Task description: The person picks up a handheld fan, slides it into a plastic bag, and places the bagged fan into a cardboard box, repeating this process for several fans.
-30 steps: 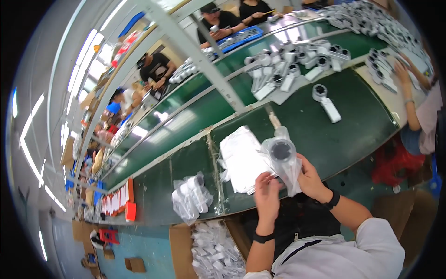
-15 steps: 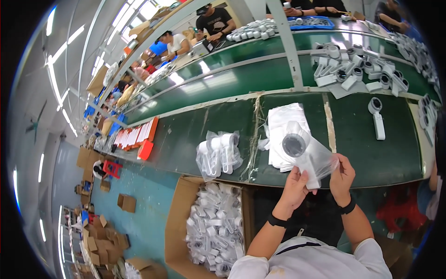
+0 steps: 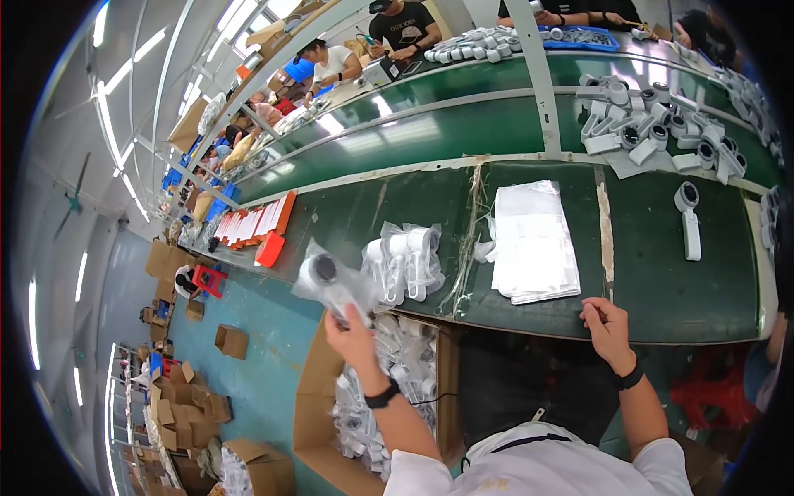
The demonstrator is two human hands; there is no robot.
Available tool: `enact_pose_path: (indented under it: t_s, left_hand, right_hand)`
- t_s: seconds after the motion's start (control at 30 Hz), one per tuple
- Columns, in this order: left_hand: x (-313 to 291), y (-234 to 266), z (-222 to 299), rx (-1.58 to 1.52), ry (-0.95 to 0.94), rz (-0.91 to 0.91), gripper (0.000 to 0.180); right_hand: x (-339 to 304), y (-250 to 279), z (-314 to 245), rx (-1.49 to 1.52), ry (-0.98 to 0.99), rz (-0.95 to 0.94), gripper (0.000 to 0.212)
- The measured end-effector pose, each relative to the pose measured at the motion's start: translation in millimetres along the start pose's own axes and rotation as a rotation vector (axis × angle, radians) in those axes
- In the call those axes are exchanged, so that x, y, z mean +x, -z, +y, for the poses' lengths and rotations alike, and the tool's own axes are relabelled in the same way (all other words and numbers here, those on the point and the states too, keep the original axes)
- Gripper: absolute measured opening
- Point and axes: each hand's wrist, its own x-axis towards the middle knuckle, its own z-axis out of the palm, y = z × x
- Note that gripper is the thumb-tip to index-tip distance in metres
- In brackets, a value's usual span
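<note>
My left hand (image 3: pixel 351 335) grips a bagged white handheld device (image 3: pixel 337 285) by its lower end, above the table's front edge. The device has a round head with a dark face and a straight handle, inside a clear plastic bag. Just right of it, several bagged white devices (image 3: pixel 403 260) lie side by side on the table. My right hand (image 3: pixel 609 326) is at the table's front edge, its fingers curled in with nothing visible in them. Nearest to it is a stack of white plastic bags (image 3: pixel 536 244). One unbagged device (image 3: pixel 688 223) lies farther right.
Below the table edge stands an open cardboard box (image 3: pixel 314 413) filled with bagged devices. A pile of unbagged devices (image 3: pixel 653 128) lies beyond a metal post (image 3: pixel 542 91). Orange-red trays with white strips (image 3: pixel 256 221) are at the left. Co-workers (image 3: pixel 405 33) sit across the green conveyor belt (image 3: pixel 438 128).
My left hand has carried the bagged device from above the bag stack leftward past the bagged group. My right hand has let go of the bag and stayed near the table edge. The view has shifted slightly.
</note>
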Motion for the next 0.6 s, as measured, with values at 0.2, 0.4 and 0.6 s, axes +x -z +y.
enact_pose_path:
  t_s: [0.2,0.4,0.6]
  left_hand:
    - [83,-14,-97,0.438,-0.086,0.049,0.051]
    - [69,-51,-67,0.587,-0.053,-0.162,0.05]
    - [59,-67,-43,0.721,-0.283,-0.07,0.062]
  right_hand:
    - [0,-3,4,-0.059,-0.021,0.003,0.015]
    - [-1,5,8,-0.076,-0.049,0.022,0.014]
    - [-1,-1,5,-0.108,-0.006,0.003,0.012]
